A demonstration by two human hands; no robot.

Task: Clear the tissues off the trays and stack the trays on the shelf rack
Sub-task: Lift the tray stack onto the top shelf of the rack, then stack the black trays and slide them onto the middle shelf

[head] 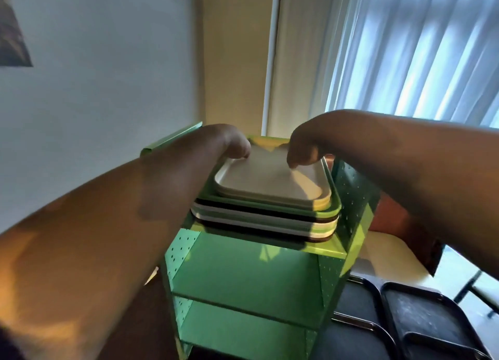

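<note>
A green perforated shelf rack stands in front of me. On its top shelf sits a stack of several trays, white, green and dark. The top white tray lies on a green tray. My left hand curls over the far left edge of the white tray. Over the far right edge, my right hand has its fingers bent down onto the tray. No tissue shows on the trays.
Two dark trays lie on a table at the lower right. A chair with a pale seat stands right of the rack. A wall is on the left, window blinds on the right. The rack's two lower shelves hold nothing.
</note>
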